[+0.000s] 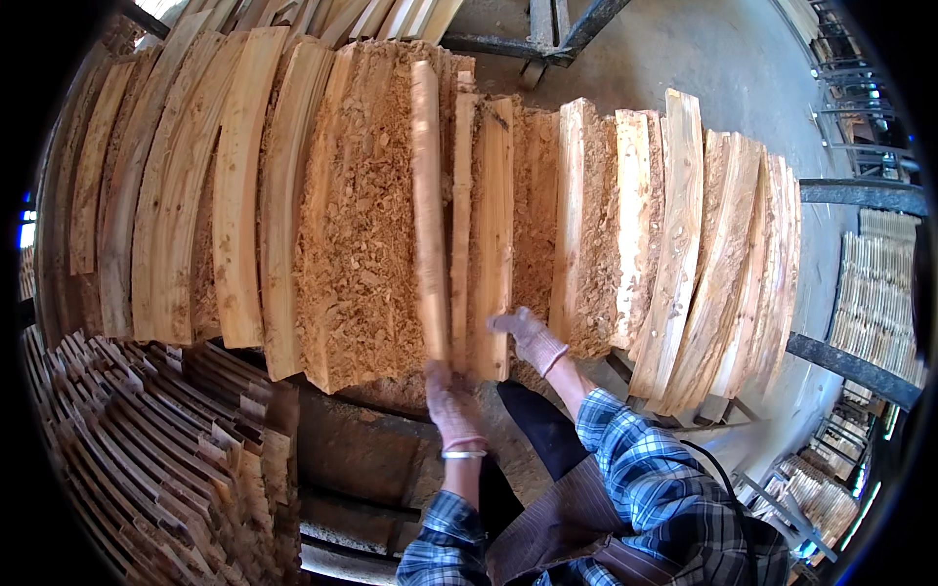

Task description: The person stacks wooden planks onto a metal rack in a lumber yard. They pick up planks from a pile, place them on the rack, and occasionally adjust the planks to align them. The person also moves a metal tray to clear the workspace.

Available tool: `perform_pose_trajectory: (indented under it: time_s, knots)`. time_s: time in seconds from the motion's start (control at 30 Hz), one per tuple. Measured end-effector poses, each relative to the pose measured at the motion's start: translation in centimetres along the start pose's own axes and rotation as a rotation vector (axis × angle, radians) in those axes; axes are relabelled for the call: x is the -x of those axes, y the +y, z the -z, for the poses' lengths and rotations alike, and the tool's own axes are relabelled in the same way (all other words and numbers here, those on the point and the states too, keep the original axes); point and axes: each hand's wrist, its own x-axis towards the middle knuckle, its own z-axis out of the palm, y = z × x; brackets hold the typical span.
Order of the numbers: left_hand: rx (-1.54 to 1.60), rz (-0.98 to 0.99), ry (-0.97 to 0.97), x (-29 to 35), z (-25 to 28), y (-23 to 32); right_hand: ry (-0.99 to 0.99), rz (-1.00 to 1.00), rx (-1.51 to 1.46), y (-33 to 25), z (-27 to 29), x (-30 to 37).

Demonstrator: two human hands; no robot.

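My gloved left hand [454, 408] is closed around the near end of a narrow wooden plank [428, 195]. The plank runs away from me over the sawdust-covered wood and is slightly blurred, as are the fingers. To its right, my gloved right hand [532, 342] points left with its fingers stretched out, holding nothing that shows. Its fingertips are at the near end of a wider wooden board [494, 234], and I cannot tell whether they touch it. Both gloves are pale pink.
Wood shavings [362, 205] cover the pile left of the plank. More boards [239, 186] lie side by side at left, and others [674, 234] at right. Stacked strips [166, 430] fill the lower left. A metal frame [537, 44] stands beyond the pile; a dark bar [860, 195] juts at right.
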Motion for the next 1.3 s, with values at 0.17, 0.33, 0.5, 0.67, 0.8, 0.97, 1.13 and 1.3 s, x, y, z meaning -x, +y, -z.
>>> perform_pose_trajectory:
  time_s: [0.17, 0.33, 0.5, 0.67, 0.8, 0.97, 1.13, 1.3]
  knots:
    - [-0.031, 0.210, 0.139, 0.7, -4.3, 0.6, 0.061, -0.033, 0.083, -0.9, -1.6, 0.7]
    - [0.428, 0.344, -0.272, 2.3, 1.2, 5.1, 0.088, 0.141, -0.046, -1.4, 0.7, 4.4]
    - [0.497, 0.336, -0.158, -2.5, 6.9, 8.9, 0.008, 0.023, 0.147, -4.6, -0.1, 5.3]
    - [0.676, 0.273, -0.305, -4.9, 3.0, 5.7, 0.094, 0.133, 0.068, -6.9, -2.1, 7.9]
    - [0.664, 0.179, -0.391, 0.7, 4.5, 7.2, 0.011, 0.150, 0.169, -7.7, 0.1, 12.8]
    - [1.223, 0.413, -0.282, 5.0, 3.2, 4.0, 0.264, 0.105, -0.165, -4.4, 0.2, 11.7]
    - [0.754, 0.222, -0.255, 5.1, 4.2, 8.6, 0.190, 0.000, -0.290, -5.6, -1.2, 13.0]
    - [0.654, 0.080, -0.242, 5.9, 5.6, 10.2, -0.211, 0.177, -0.538, -6.0, -4.7, 16.1]
